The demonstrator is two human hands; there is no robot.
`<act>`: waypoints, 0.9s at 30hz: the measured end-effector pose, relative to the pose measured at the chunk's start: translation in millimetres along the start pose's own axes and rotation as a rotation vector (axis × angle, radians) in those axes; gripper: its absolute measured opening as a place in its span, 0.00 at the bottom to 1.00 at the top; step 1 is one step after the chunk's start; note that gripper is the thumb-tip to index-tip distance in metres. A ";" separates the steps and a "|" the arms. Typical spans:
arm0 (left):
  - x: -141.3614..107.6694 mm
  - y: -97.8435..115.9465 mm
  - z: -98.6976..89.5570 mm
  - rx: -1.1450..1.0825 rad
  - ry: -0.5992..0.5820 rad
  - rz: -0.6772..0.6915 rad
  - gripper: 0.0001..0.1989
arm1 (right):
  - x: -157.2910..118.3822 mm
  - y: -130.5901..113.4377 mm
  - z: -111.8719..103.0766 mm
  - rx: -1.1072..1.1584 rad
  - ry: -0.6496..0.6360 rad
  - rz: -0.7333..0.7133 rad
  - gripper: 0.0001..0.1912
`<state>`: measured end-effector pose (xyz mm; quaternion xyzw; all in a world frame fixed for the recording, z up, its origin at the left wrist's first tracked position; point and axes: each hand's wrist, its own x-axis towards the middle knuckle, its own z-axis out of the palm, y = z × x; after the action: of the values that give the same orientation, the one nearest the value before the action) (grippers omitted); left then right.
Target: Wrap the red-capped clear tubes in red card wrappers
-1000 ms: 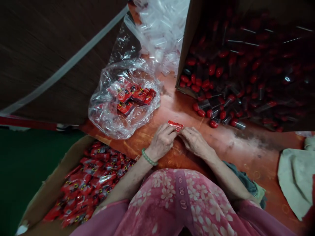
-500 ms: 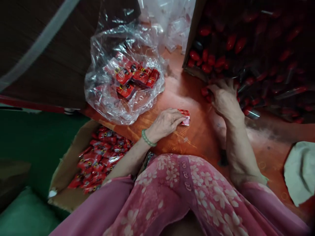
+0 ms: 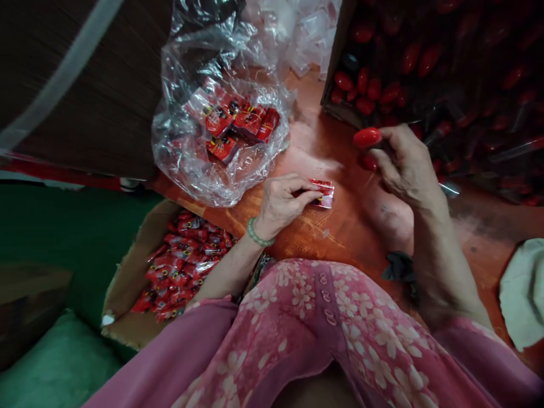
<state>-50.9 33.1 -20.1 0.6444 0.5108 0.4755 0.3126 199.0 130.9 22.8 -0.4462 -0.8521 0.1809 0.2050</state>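
Observation:
My left hand [image 3: 283,199] rests on the orange table, thumb and fingers closed on a small red printed packet [image 3: 326,198] with a clear, shiny end. A green bead bracelet [image 3: 258,233] circles that wrist. At the near edge of a dark box, my right hand [image 3: 408,164] pinches a glossy red oval piece [image 3: 368,137] between thumb and fingers. A second red piece [image 3: 369,163] shows just below it; whether the hand holds it or it lies on the table I cannot tell. Left of both hands, a clear plastic bag [image 3: 221,187] contains several red printed packets [image 3: 250,120].
A box [image 3: 334,56] of red oval pieces and clear tubes stands at the upper right. Clear plastic containers [image 3: 312,39] lie at the back. An open carton [image 3: 127,277] filled with red wrapped packets sits at lower left. A pale cloth-like object [image 3: 525,294] lies far right.
My right hand has drawn back slightly from the box's edge, now plainly with a red oval piece at its fingertips. My left hand keeps hold of the packet. The whole view has shifted slightly.

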 end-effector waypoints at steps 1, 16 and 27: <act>-1.0 3.1 -1.9 -0.002 0.005 0.017 0.05 | -7.3 -11.4 -5.8 0.111 0.011 -0.045 0.15; -19.3 31.6 -11.7 0.136 -0.094 0.180 0.11 | -57.1 -60.3 -14.8 0.164 -0.333 -0.177 0.16; -26.5 30.0 -9.7 0.118 -0.117 0.254 0.08 | -59.1 -64.8 -31.6 0.273 -0.285 -0.149 0.15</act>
<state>-49.8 -1.5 2.2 0.7477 0.4330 0.4423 0.2407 201.3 50.8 70.4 -0.3199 -0.8707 0.3404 0.1538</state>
